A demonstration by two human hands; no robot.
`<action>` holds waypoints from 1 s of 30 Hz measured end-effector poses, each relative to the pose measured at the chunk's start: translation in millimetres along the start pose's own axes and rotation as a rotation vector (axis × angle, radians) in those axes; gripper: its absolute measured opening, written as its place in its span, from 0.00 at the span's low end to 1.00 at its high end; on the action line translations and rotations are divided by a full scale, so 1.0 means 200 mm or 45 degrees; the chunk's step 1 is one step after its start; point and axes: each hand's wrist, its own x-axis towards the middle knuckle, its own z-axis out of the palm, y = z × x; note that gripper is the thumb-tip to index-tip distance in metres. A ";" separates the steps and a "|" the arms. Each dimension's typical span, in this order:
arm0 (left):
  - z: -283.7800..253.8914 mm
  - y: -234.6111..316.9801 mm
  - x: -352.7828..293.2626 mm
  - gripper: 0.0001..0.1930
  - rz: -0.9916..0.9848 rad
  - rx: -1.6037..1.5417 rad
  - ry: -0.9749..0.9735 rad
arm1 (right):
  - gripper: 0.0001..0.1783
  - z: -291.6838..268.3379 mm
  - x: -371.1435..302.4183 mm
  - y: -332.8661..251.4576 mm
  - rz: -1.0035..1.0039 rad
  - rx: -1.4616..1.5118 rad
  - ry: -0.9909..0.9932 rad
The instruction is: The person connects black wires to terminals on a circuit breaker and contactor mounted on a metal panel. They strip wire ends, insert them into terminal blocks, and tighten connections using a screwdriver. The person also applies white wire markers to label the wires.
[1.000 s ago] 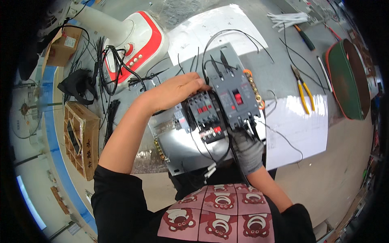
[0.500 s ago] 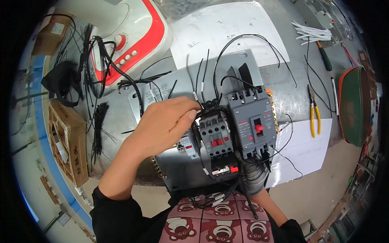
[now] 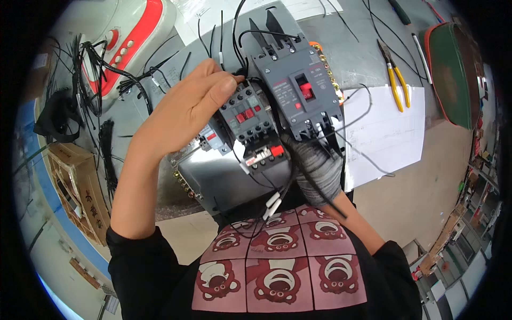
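Note:
A metal mounting plate (image 3: 213, 178) carries a dark grey circuit breaker (image 3: 298, 88) with a red toggle. Left of it sits a smaller contactor (image 3: 247, 113) with red parts, with a small relay (image 3: 262, 156) below it. My left hand (image 3: 184, 109) reaches over the contactor's upper left, thumb and fingers pinched together at black wires (image 3: 242, 73); the other fingers are partly hidden. A grey glove covers my right hand (image 3: 320, 173), which lies at the breaker's lower end among black wires, its fingertips hidden. White-sleeved wire ends (image 3: 273, 202) hang over the plate's near edge.
Yellow-handled pliers (image 3: 396, 80) and a paper sheet (image 3: 384, 133) lie at right, beside a green case (image 3: 453, 74). A red-and-white appliance (image 3: 128, 37) stands at far left, near black cable bundles (image 3: 108, 154) and a cardboard box (image 3: 80, 186).
The view has shifted, so the plate and its devices appear higher and further left. My left hand stays at the wires above the contactor; the gloved right hand remains beside the breaker's lower end.

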 end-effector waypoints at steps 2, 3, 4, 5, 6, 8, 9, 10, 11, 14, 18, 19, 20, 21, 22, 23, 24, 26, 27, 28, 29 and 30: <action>0.01 -0.04 -0.01 0.26 -0.031 -0.007 0.035 | 0.19 -0.04 0.02 -0.03 -0.017 0.003 0.007; 0.04 -0.07 -0.02 0.26 -0.026 -0.048 0.092 | 0.19 -0.06 0.02 -0.06 -0.011 -0.096 -0.045; 0.04 -0.08 -0.02 0.27 -0.021 -0.090 0.148 | 0.20 -0.09 0.02 -0.09 -0.002 -0.194 -0.097; 0.03 -0.07 -0.01 0.27 -0.004 -0.070 0.149 | 0.21 -0.13 0.03 -0.11 0.017 -0.229 -0.185; 0.02 -0.06 0.00 0.27 -0.025 -0.036 0.104 | 0.23 -0.14 0.03 -0.12 -0.041 -0.235 -0.124; 0.00 -0.02 -0.01 0.28 -0.080 0.028 0.038 | 0.21 -0.21 0.05 -0.20 -0.042 -0.309 -0.111; 0.00 -0.03 -0.01 0.28 -0.096 -0.012 0.042 | 0.20 -0.23 0.06 -0.20 -0.119 -0.349 -0.093; 0.00 -0.04 -0.01 0.28 -0.112 -0.005 0.048 | 0.19 -0.25 0.07 -0.21 -0.193 -0.390 -0.072; 0.01 -0.05 -0.01 0.28 -0.124 0.000 0.059 | 0.18 -0.27 0.08 -0.21 -0.267 -0.434 -0.046; 0.03 -0.06 -0.02 0.33 -0.154 -0.015 0.106 | 0.14 -0.38 0.16 -0.24 -0.517 -0.726 -0.041; 0.05 -0.04 -0.01 0.39 -0.238 -0.027 0.130 | 0.09 -0.44 0.26 -0.19 -0.692 -0.781 -0.177; 0.06 -0.02 -0.02 0.40 -0.247 -0.042 0.137 | 0.09 -0.46 0.29 -0.19 -0.650 -0.778 -0.226; 0.07 -0.01 -0.02 0.41 -0.265 -0.048 0.139 | 0.09 -0.47 0.31 -0.18 -0.605 -0.762 -0.270; 0.08 0.01 -0.03 0.45 -0.237 -0.047 0.174 | 0.10 -0.48 0.32 -0.18 -0.558 -0.746 -0.313; 0.09 0.02 -0.03 0.46 -0.213 -0.056 0.209 | 0.11 -0.47 0.32 -0.16 -0.590 -0.755 -0.277; 0.10 0.01 -0.04 0.46 -0.201 -0.057 0.237 | 0.12 -0.44 0.31 -0.15 -0.622 -0.748 -0.239; 0.11 0.00 -0.05 0.46 -0.188 -0.058 0.266 | 0.13 -0.43 0.30 -0.14 -0.653 -0.742 -0.201; 0.11 -0.02 -0.04 0.47 -0.186 -0.031 0.275 | 0.14 -0.40 0.32 -0.12 -0.740 -0.739 -0.208; 0.11 -0.02 -0.03 0.47 -0.189 -0.013 0.278 | 0.16 -0.37 0.33 -0.10 -0.782 -0.742 -0.151; 0.12 -0.02 -0.02 0.47 -0.193 0.004 0.282 | 0.17 -0.35 0.34 -0.08 -0.824 -0.745 -0.094; 0.12 -0.01 -0.02 0.46 -0.194 0.012 0.255 | 0.20 -0.33 0.34 -0.08 -0.839 -0.720 -0.066; 0.12 0.00 -0.02 0.46 -0.204 0.006 0.265 | 0.21 -0.33 0.35 -0.08 -0.829 -0.709 -0.088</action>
